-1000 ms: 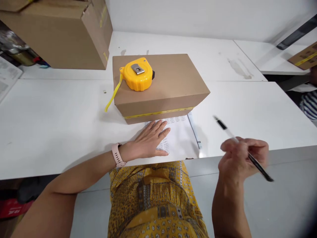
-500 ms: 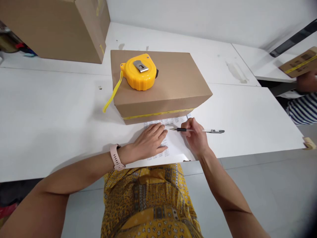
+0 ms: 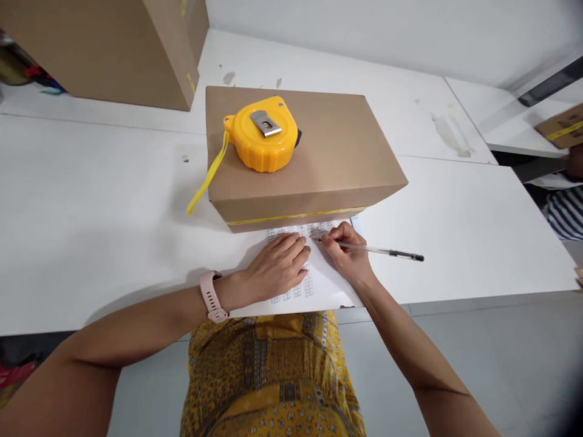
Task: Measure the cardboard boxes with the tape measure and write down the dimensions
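My left hand (image 3: 277, 267) lies flat on a sheet of paper (image 3: 328, 282) that bears columns of handwriting. Between the thumb and fingers of my right hand (image 3: 348, 252) is a pen (image 3: 387, 252), its tip at the paper just right of my left fingers. Behind both hands stands a closed cardboard box (image 3: 337, 145) with yellow tape along its front, and the paper's far edge meets the box's lower front. A yellow tape measure (image 3: 264, 133) with a metal clip and a yellow strap rests on top of the box.
A larger cardboard box (image 3: 122, 54) stands at the back left of the white table (image 3: 91, 212), with small items beside it. Far right, another person's striped sleeve (image 3: 567, 212) shows near a small taped box (image 3: 562, 127). The table's front edge runs close to my body.
My right hand has moved slightly left, bringing the pen tip to the paper, and the pen's rear end has tilted. My left hand stays flat. The whole view has shifted a little.
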